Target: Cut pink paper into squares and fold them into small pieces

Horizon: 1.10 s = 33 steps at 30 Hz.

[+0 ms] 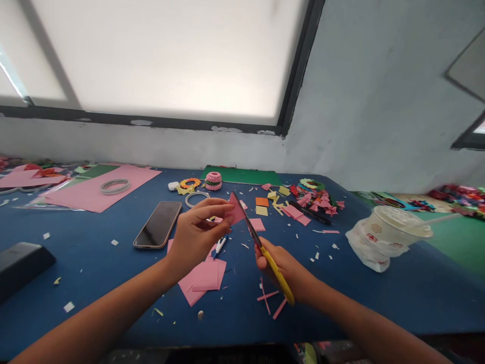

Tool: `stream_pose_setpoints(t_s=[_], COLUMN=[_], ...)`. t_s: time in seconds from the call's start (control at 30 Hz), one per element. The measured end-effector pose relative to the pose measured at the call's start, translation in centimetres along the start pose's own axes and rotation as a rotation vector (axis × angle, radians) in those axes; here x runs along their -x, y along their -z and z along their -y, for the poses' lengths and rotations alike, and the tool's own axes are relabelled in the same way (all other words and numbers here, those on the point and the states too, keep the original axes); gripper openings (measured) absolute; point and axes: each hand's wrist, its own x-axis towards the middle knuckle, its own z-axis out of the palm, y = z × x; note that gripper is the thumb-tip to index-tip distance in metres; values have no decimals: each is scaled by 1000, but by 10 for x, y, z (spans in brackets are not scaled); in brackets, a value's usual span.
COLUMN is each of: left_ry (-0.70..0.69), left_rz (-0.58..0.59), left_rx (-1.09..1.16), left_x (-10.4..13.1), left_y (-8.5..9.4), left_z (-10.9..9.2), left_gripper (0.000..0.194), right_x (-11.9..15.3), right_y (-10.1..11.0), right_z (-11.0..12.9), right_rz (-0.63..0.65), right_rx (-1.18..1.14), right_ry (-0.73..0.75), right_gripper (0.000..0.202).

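My left hand [200, 230] pinches a small folded piece of pink paper [236, 210] between thumb and fingers. Yellow-handled scissors [276, 270] are gripped in my right hand [286, 263], their blades pointing up and lying along the right edge of that paper. Whether the blades are parted is hard to make out. Under my left hand, several pink paper squares [206, 275] lie overlapping on the blue table [125, 288], with a blue and white pen [220, 246] beside them. Thin pink strips [268, 296] rest below my right hand.
A phone [158, 225] lies left of my left hand. Pink sheets [91, 194] carry a white tape roll [115, 186]. Folded paper pieces [318, 199] and a black pen [310, 213] lie behind my right hand. A lidded cup [394, 227] in a plastic bag stands at right.
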Motion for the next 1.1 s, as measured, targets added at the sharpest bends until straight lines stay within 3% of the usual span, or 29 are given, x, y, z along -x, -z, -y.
stream_pose_setpoints(t_s=[0.2,0.37,0.47,0.53,0.67,0.73,0.8,0.9,1.1], left_ry=[-3,16,-16,-126,-480,-551,-553,-501,-275], left_rz=[0,27,-43,-76,-45,-69,-82,2,79], left_rx=[-7,-33,-46,-98,-351,-407,-380,-277,-167], left_x=[-2,-1,-2,-2,-4,-4,-5,-5,-1], left_y=[0,0,0,1,8,10,10,10,7], left_z=[2,3,2,3,5,7,8,8,1], left_gripper=[16,13,19,22,12,12,13,13,15], right_x=[-4,-7,-8,-8,-7,-7,-7,-5,-1], right_y=[1,2,3,4,5,5,5,6,7], right_z=[-9,-11,-11,-12,-15,-16,-17,-15,-5], right_rz=[-38,-56,-40,-54,-55,-45,-42,-51,-42], right_rx=[5,-130,-146,-69,55,71,78,88,81], right_ry=[-5,-13,-45,8,111,136,161,181,142], right_gripper=[18,34,42,48,60,65,69,73,75])
